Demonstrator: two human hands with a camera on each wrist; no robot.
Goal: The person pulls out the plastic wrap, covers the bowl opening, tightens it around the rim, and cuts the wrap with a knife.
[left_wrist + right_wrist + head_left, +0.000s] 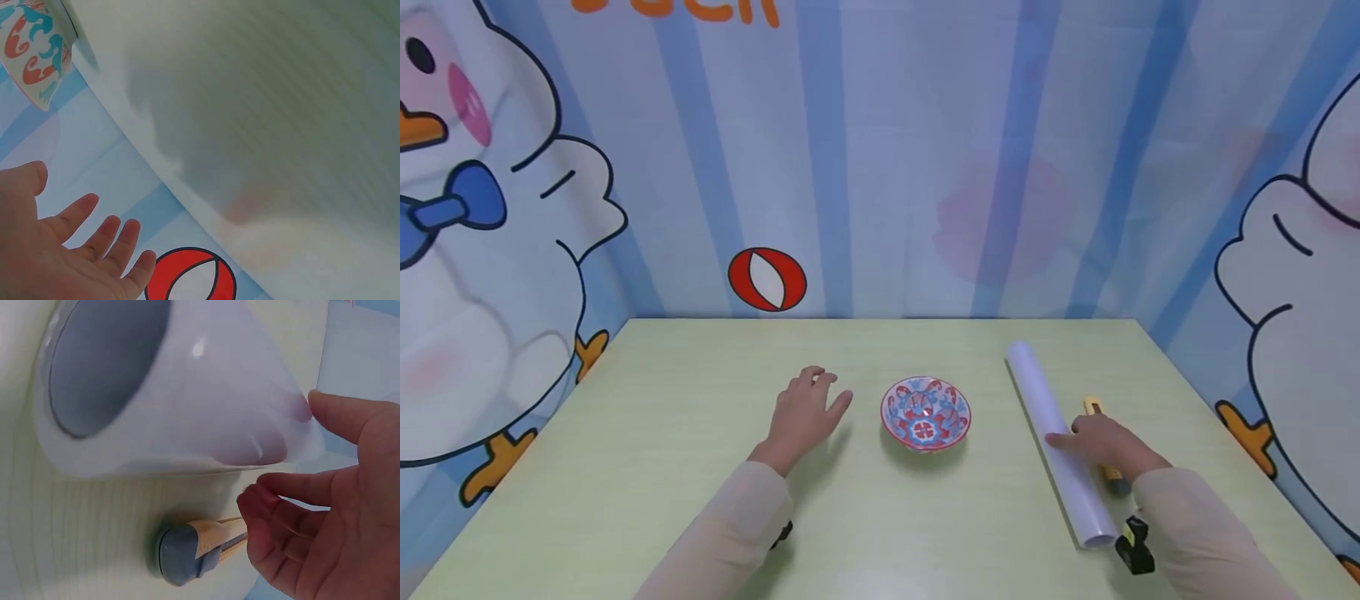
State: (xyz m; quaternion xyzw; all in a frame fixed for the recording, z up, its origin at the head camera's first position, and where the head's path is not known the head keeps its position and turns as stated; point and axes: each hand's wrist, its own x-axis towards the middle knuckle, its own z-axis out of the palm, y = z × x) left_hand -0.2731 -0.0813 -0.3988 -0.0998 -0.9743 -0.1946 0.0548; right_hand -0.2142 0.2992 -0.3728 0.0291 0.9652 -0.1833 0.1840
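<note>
Thick orange lettering (709, 13) stood on the blue striped cloth backdrop (887, 167).
The top edge of the head view cut it off; from the lower strokes left showing, the last two letters were perhaps "CK".

A glossy white roll (1070, 479) lies on its side across the right half of a pale surface (700, 417), its hollow end nearest the viewer and its far end angled left, as the thumb of a right hand (1108, 442) meets its flank, fingers loosely bent. Just right of the roll, an orange-yellow box cutter (206, 534) with a dark gray end rests nearly parallel, partly hidden beneath the hand. At center, a bowl (926, 414) patterned in red and blue on white, rimmed in red, stands upright between the roll and a left hand (801, 421), its fingers spread near the bowl but apart from it.
</note>
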